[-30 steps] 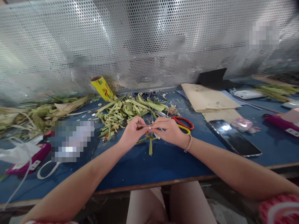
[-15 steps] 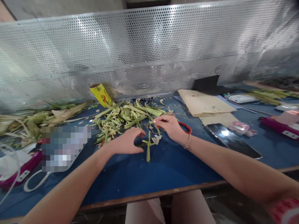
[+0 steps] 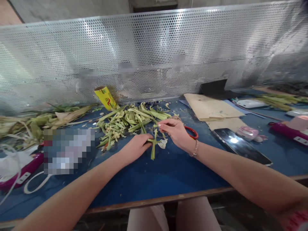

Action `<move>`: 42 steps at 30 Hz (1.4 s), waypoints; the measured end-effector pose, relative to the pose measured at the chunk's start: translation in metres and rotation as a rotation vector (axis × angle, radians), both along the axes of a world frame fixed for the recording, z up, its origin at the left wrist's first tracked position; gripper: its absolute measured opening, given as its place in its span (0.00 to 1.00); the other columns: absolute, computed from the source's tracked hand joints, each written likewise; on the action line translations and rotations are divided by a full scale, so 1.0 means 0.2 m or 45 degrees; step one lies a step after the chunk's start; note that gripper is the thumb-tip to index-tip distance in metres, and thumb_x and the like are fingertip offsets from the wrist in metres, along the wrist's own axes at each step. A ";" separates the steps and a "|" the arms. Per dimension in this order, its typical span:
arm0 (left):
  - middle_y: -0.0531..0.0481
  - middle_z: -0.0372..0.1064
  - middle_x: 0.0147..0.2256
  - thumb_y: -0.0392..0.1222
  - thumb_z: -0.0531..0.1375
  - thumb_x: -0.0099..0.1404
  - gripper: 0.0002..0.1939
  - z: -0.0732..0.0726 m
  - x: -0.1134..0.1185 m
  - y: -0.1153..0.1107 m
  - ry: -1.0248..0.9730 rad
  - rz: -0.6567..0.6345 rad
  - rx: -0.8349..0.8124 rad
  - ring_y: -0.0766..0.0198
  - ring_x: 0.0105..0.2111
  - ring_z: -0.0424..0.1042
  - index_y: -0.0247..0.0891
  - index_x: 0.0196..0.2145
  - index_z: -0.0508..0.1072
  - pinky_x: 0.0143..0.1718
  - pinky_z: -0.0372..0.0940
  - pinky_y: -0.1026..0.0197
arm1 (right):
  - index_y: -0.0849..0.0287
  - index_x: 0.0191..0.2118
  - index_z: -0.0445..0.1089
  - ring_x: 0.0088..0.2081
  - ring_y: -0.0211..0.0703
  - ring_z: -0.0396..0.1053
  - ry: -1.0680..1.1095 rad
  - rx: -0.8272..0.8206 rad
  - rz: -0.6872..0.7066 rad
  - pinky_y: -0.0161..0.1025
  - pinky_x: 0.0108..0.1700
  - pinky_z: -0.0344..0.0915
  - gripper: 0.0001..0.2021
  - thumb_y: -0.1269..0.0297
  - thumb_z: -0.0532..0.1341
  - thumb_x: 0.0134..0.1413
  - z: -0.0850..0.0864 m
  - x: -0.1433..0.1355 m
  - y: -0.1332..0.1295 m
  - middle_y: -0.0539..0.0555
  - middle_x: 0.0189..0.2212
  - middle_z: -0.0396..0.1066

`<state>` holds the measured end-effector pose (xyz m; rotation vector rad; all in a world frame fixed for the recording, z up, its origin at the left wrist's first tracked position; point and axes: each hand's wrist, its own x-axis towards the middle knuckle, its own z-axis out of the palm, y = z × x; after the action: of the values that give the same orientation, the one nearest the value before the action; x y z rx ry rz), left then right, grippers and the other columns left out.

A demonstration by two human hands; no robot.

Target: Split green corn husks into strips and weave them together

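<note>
A small cross-shaped figure of green husk strips stands between my hands over the blue table, its tied strips spreading below. My left hand is closed on the figure's left arm; its fingertips are partly hidden. With thumb and forefinger pinched, my right hand is at the figure's upper end, where thin strands show. A white scrap sits beside the figure's right arm. Red-handled scissors lie behind my right wrist, their blades hidden. Just beyond my hands is a heap of green husk pieces.
A yellow tube leans by the perforated metal screen. To the right lie brown paper, a black phone and a pink case. More husks and a blurred-out device are at left.
My left hand has moved right and closed from an open curl onto the figure's left arm. My right hand keeps its pinch near the upper end.
</note>
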<state>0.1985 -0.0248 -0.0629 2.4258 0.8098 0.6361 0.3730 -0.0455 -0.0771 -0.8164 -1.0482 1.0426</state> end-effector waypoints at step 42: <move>0.59 0.56 0.18 0.41 0.64 0.48 0.11 0.00 0.09 -0.13 -0.999 0.085 -1.008 0.76 0.18 0.53 0.35 0.28 0.67 0.20 0.50 0.70 | 0.59 0.27 0.74 0.29 0.36 0.69 -0.758 0.532 -0.181 0.33 0.33 0.67 0.06 0.74 0.60 0.43 0.07 -0.06 -0.14 0.53 0.27 0.72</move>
<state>0.2164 -0.0508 -0.0622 1.2838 0.6249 0.9682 0.3618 -0.0732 -0.0640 -0.8563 -1.6169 0.4287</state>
